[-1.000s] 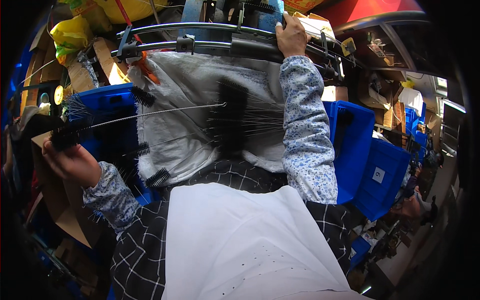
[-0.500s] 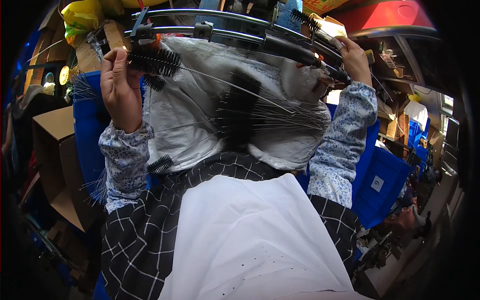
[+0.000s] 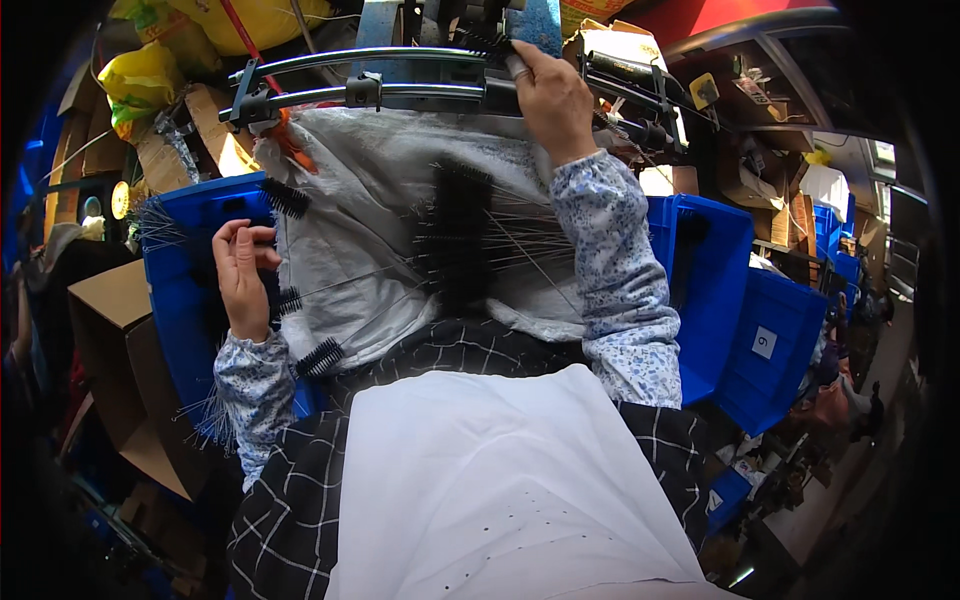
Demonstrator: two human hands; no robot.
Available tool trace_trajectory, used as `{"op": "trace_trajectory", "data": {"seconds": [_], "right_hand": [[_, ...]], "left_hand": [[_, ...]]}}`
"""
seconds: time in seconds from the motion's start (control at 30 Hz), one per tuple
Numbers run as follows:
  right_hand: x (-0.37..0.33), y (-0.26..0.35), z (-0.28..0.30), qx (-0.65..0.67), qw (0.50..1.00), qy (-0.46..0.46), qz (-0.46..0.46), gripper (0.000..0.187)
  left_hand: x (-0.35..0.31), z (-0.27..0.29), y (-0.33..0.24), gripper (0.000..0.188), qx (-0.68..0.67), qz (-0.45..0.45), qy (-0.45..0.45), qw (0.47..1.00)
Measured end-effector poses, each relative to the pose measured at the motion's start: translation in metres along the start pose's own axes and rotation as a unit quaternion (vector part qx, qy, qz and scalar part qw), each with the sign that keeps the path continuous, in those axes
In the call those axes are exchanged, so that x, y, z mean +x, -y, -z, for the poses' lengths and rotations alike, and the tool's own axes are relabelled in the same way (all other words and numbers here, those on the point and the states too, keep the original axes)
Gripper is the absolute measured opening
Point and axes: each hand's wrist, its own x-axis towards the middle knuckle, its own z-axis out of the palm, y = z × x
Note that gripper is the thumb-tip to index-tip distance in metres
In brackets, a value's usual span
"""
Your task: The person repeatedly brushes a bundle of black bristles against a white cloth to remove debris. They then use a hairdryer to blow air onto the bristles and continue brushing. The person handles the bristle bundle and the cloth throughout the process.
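Over my lap a grey-white cloth (image 3: 350, 150) carries a pile of black twisted-wire bottle brushes (image 3: 455, 235), their bare wire stems fanning out to the right. My left hand (image 3: 245, 275) is open and holds nothing, fingers apart, beside the cloth's left edge. Near it lie loose brushes, one black brush (image 3: 287, 198) above the fingers and a small brush (image 3: 320, 358) below. My right hand (image 3: 555, 105) is closed at the machine's metal rails (image 3: 420, 92), on a bottle brush whose dark bristles (image 3: 482, 40) show left of the fingers; its stem is hidden.
Blue crates stand on both sides, a left crate (image 3: 185, 300) with wire stems sticking out and a right crate (image 3: 715, 290). An open cardboard box (image 3: 125, 370) is at the far left. Yellow bags (image 3: 150, 85) lie at the back left. The machine's rails cross in front of me.
My left hand has let go of the bottle brush it held and moved down. My right hand has moved left, from the rails' right end to their middle, with its brush.
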Motion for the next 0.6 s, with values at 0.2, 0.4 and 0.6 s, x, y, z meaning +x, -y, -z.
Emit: {"op": "trace_trajectory", "data": {"seconds": [0.2,0.4,0.6], "right_hand": [[0.032,-0.064,-0.019,-0.168,0.985,-0.045,-0.020,0.024],[0.035,-0.066,-0.021,-0.169,0.985,-0.044,-0.011,0.024],[0.041,-0.074,-0.024,-0.165,0.986,0.005,-0.015,0.027]], "left_hand": [[-0.051,0.092,0.080,0.024,0.235,0.181,-0.023,0.955],[-0.058,0.091,0.091,0.023,0.147,0.231,-0.006,0.962],[-0.040,0.074,0.056,0.024,0.125,0.075,-0.170,0.975]]}}
